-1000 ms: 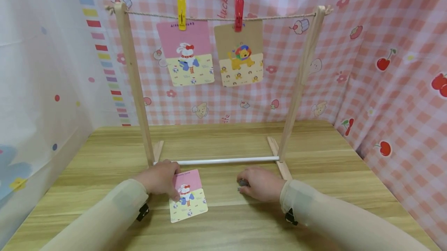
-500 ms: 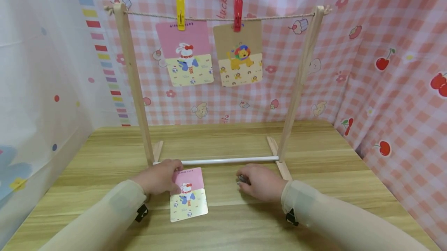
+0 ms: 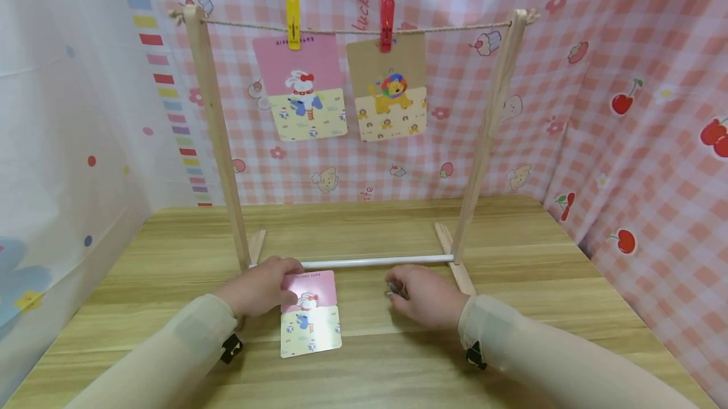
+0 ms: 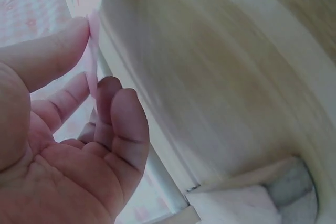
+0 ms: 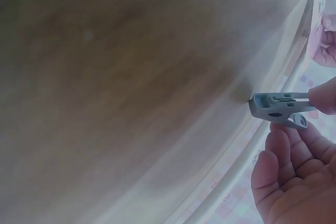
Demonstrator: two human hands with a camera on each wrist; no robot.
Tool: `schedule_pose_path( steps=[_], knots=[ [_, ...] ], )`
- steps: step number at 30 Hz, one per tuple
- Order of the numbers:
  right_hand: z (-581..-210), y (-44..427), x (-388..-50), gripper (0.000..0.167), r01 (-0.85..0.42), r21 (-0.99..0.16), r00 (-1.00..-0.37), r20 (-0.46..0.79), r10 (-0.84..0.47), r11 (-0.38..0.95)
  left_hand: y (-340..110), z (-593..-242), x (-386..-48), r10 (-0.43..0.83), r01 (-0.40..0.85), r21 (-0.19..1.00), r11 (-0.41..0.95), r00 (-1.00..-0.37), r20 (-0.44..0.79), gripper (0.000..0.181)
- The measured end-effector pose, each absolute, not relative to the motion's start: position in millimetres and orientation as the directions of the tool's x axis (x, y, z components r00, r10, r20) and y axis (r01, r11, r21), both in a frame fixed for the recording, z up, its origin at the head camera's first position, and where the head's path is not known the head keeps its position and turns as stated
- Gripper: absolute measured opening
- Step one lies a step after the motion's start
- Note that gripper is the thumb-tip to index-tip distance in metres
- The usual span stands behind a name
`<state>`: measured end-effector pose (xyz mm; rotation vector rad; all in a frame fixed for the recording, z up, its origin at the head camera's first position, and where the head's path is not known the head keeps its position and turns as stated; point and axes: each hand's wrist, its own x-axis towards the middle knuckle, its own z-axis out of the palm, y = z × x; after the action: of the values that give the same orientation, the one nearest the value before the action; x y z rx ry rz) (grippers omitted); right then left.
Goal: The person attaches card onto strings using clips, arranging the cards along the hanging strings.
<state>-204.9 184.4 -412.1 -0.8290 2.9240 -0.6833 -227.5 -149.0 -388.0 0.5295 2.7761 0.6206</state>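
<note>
A pink and yellow rabbit card (image 3: 311, 328) is raised slightly at the front of the rack, its upper left edge between the thumb and fingers of my left hand (image 3: 257, 289). Seen edge-on in the left wrist view, the pink card (image 4: 93, 51) is pinched by thumb and fingertips. My right hand (image 3: 430, 298) is to the right of it, over the table. In the right wrist view it holds a grey clothespin (image 5: 275, 106) by its handle ends, thumb on one side and fingers on the other. The head view mostly hides that clothespin.
Behind the hands stands a wooden rack with a left post (image 3: 213, 112), a right post (image 3: 489, 131), a white bottom bar (image 3: 375, 262) and a rope (image 3: 455, 28). A yellow clothespin (image 3: 293, 20) and a red clothespin (image 3: 387, 23) hold a rabbit card (image 3: 304, 83) and a lion card (image 3: 388, 90).
My left hand has shifted a little right, and the pinched card has moved right and slightly up, turning straighter. My right hand, with the grey clothespin, has barely moved.
</note>
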Motion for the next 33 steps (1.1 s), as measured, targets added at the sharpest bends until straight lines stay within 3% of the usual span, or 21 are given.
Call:
schedule_pose_path(
  steps=[9,16,33],
  knots=[
    [-408.3,185.5,-203.1,0.018,-0.467,-0.465,-0.873,0.108,-0.475,0.752,-143.7,-385.0,-228.2,0.395,0.262,0.548,0.795,-0.908,-0.138,0.032],
    [-407.2,187.2,-201.4,0.023,-0.464,-0.495,-0.875,0.129,-0.466,0.734,-142.8,-384.8,-229.0,0.375,0.251,0.571,0.782,-0.921,-0.108,0.032],
    [-401.2,190.7,-200.8,0.014,-0.471,-0.518,-0.879,0.210,-0.428,0.714,-138.5,-373.7,-228.7,0.376,0.234,0.709,0.665,-0.926,-0.046,0.025]
  ],
)
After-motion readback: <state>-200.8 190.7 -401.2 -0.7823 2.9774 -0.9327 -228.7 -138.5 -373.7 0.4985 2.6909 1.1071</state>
